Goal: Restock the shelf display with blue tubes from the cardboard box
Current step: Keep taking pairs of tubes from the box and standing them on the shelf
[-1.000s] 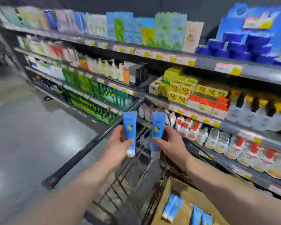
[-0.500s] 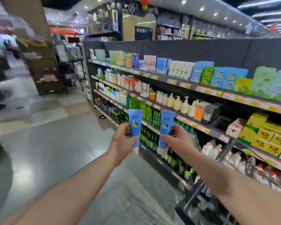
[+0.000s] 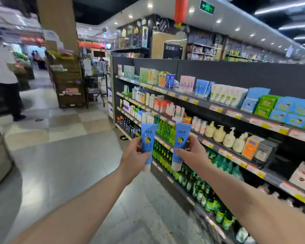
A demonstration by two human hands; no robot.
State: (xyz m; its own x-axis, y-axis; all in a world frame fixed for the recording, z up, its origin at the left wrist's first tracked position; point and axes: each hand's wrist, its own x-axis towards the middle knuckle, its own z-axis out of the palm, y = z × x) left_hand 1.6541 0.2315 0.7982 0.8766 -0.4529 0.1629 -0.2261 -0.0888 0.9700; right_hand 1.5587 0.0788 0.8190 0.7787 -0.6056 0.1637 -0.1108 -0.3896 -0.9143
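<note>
1. Two tubes stand upright, cap down, in the air before the shelf [image 3: 217, 108]: the left tube [image 3: 147, 142] and the right tube [image 3: 181, 144], near each other but apart.
2. The left hand [image 3: 133, 156] grips its tube on the lower half with curled fingers; the right hand [image 3: 192, 152] does the same.
3. They look light, soft and a little slippery; I would hold them low, near the cap, without squeezing.
4. The box is out of view, and I cannot make out a free place for them.

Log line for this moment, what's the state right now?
left hand: holds left blue tube, cap down | right hand: holds right blue tube, cap down | shelf: at right, tubes not placed
</note>
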